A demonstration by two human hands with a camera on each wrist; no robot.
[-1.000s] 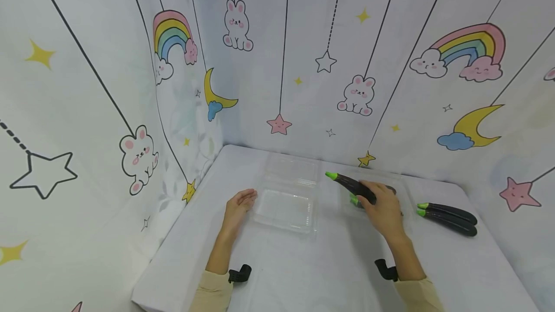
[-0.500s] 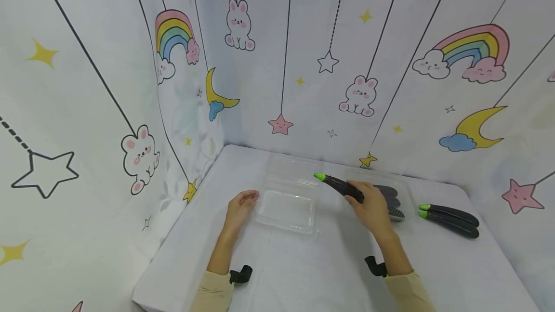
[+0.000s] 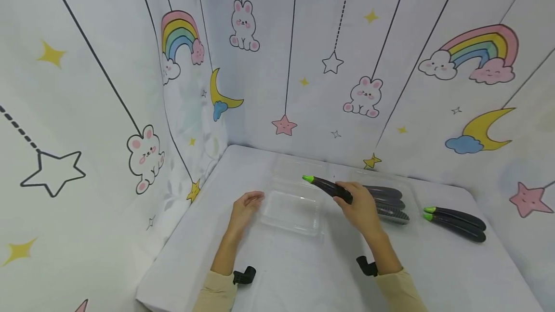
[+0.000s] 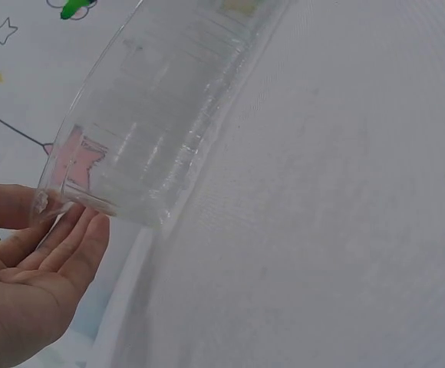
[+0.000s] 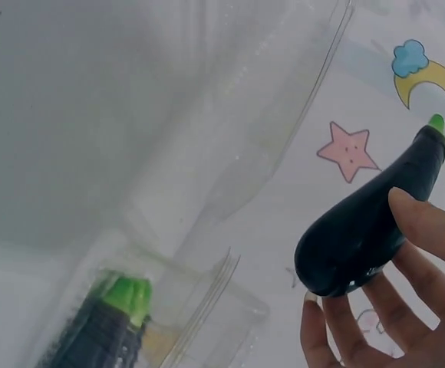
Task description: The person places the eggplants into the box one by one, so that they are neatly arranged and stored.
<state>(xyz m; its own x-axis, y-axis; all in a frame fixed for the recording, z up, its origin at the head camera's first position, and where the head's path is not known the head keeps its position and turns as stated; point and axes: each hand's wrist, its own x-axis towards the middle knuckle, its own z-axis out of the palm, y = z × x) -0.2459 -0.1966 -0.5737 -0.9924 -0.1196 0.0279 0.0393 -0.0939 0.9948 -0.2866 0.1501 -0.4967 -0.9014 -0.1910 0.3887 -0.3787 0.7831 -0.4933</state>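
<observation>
My right hand (image 3: 359,204) grips a dark eggplant (image 5: 368,211) with a bright green stem end, held up off the table between thumb and fingers. In the head view, this eggplant's green tip points left, above the open clear plastic container (image 3: 292,213). My left hand (image 3: 244,213) is at that container's left edge. In the left wrist view, its thumb and fingers pinch the edge of the clear container (image 4: 146,146). Nothing lies inside this container. Several dark eggplants (image 3: 383,194) rest in a second clear container, partly hidden by my right hand.
Two more eggplants (image 3: 455,223) lie side by side on the white table (image 3: 303,273) at the right. The raised clear lid (image 3: 299,170) of the left container lies behind it. A printed curtain (image 3: 321,95) closes off the back and left sides.
My right hand has carried the eggplant leftward from the right container toward the left one, uncovering the eggplants behind it. My left hand stays at the left container's edge.
</observation>
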